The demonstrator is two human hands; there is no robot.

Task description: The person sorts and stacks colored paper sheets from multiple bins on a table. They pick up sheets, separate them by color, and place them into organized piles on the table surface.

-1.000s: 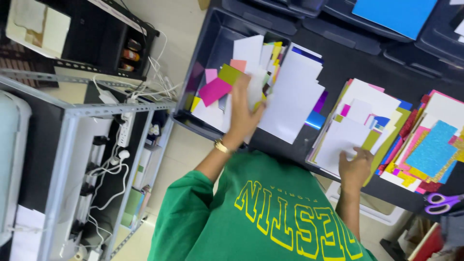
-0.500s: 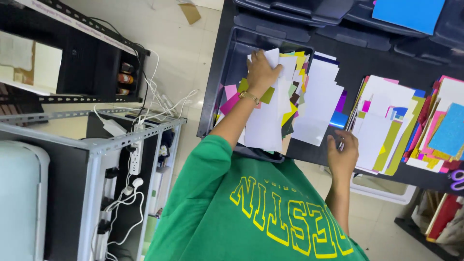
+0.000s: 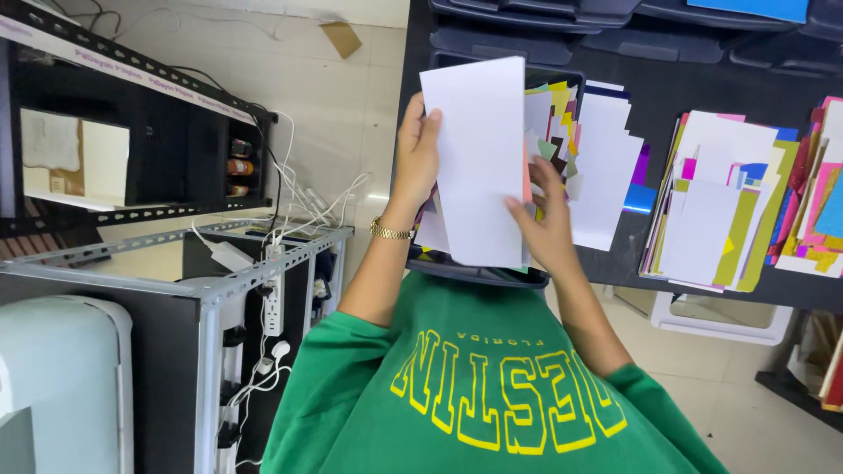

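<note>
Both of my hands are on one white sheet [image 3: 479, 158], held upright above the black tray [image 3: 492, 274] at the near edge of the black table [image 3: 676, 83]. Left hand [image 3: 416, 154] grips the sheet's left edge, fingers curled round it, thumb at the upper corner. Right hand [image 3: 546, 219] is half open, fingers spread against the sheet's right side.

Packaging and signs: a flattened brown cardboard piece [image 3: 341, 38] lies on the floor at top; a long pale label strip [image 3: 132, 66] runs along the black shelf rail at left.

The sheet is plain, rectangular, uncreased and taller than wide. Behind it sit mixed coloured papers [image 3: 558, 123]; a second paper stack [image 3: 720, 206] lies well apart to the right.
</note>
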